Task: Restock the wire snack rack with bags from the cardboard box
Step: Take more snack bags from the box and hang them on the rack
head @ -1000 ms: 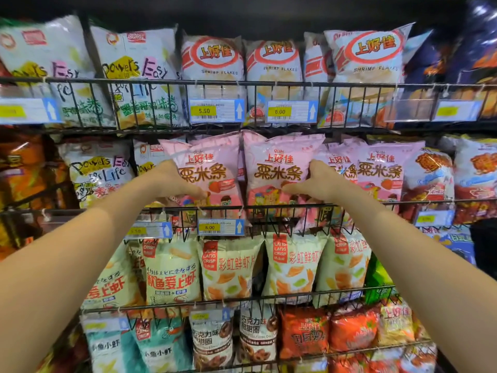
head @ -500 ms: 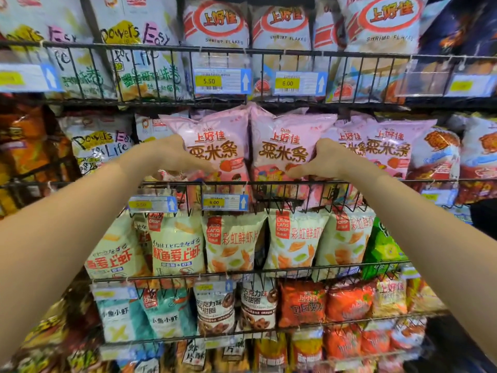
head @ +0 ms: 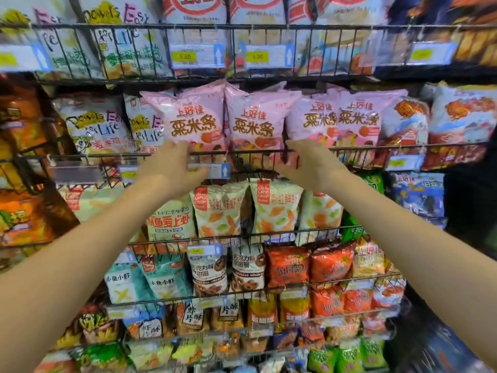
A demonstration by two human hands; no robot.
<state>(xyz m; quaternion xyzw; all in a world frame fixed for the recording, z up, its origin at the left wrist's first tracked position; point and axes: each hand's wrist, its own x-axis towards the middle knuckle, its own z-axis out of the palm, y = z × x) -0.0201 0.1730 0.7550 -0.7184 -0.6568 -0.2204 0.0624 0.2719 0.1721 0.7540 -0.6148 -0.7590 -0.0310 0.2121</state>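
Pink bags [head: 226, 117] fill the rack's [head: 255, 152] second row; my left hand [head: 172, 168] and right hand [head: 309, 165] rest loose, holding nothing. Box isn't visible, so can't tell what's left.

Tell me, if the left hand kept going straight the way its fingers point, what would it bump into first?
Most likely the front wire rail of the rack, then the pink bag standing just behind it. The left hand looks nearly at the rail, though depth is hard to judge.
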